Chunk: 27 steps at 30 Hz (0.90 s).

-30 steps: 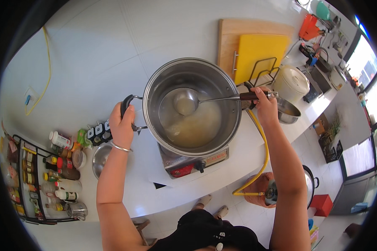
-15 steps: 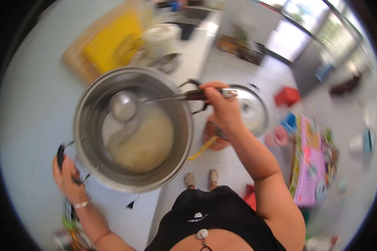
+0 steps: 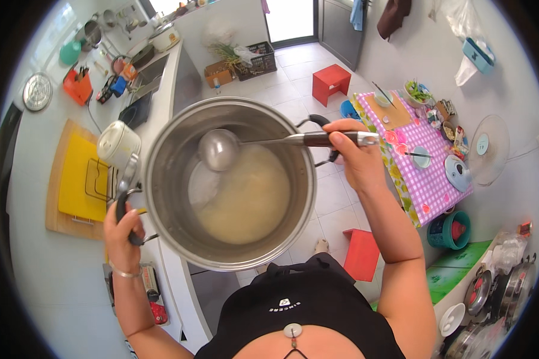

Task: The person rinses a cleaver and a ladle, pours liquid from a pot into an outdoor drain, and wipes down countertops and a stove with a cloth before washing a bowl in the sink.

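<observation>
A large steel stockpot (image 3: 172,182) is held up in front of me, partly over the counter edge and partly over the floor. Cloudy, pale yellow liquid (image 3: 251,203) covers part of its bottom. My left hand (image 3: 124,236) is closed around the pot's black left handle (image 3: 121,209). At the far side of the rim, my right hand (image 3: 356,158) grips the dark handle of a steel ladle (image 3: 219,149) together with the pot's right handle (image 3: 319,120); some of its fingers are hidden. The ladle's round bowl hangs inside the pot, above the liquid.
The counter on the left holds a yellow cutting board (image 3: 81,173) and a white lidded container (image 3: 118,143). Red stools (image 3: 331,82) stand on the tiled floor. To the right is a table with a checked pink cloth (image 3: 428,179), bowls and food.
My view has turned, bringing the pot further right in the picture and the table closer. Both hands keep their hold on the pot and ladle. The lidded pot seen earlier at right is out of sight.
</observation>
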Available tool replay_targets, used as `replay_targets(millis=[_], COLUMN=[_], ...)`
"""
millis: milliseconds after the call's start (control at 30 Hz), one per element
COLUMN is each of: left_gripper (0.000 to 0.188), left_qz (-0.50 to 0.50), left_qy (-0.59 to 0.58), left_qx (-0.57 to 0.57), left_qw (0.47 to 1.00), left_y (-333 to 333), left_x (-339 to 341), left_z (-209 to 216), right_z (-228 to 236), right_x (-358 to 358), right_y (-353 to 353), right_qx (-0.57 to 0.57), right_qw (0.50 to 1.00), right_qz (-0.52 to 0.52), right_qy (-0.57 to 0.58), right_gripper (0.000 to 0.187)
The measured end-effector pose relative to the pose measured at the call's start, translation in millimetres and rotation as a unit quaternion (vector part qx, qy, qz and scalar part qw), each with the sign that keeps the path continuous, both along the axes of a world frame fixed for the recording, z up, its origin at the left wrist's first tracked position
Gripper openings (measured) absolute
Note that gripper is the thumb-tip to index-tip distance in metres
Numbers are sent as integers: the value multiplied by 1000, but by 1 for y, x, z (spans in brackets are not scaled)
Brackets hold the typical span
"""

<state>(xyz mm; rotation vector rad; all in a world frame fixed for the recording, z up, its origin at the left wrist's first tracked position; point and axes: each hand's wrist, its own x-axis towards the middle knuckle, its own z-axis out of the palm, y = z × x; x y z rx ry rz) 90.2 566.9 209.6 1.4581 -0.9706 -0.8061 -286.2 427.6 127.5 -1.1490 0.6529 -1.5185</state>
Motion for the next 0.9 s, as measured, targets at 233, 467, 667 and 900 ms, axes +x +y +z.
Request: replay_targets(millis=[233,467,667,900], left_gripper=[13,18,19,18], left_qz=[-214,-300,-341,-349], left_qy=[-50,24,74,83], left_qx=[161,256,297,342], left_qw=[962,919,889,868], left_y=[-153,-298,-422,-544], left_x=[-140,-256,-309,-340], left_z=[-35,-76,-116,-164], right_z=[-39,-101,-156,-200], right_x=[-170,-277,-318,-329], right_y=[-31,-71,-123,-206], right_qx=[15,76,148,227], right_qw=[989,974,956,933], right_qz=[-131,-210,-254,-279], right_qy=[70,38,6,-5], right_gripper=[12,17,18,23])
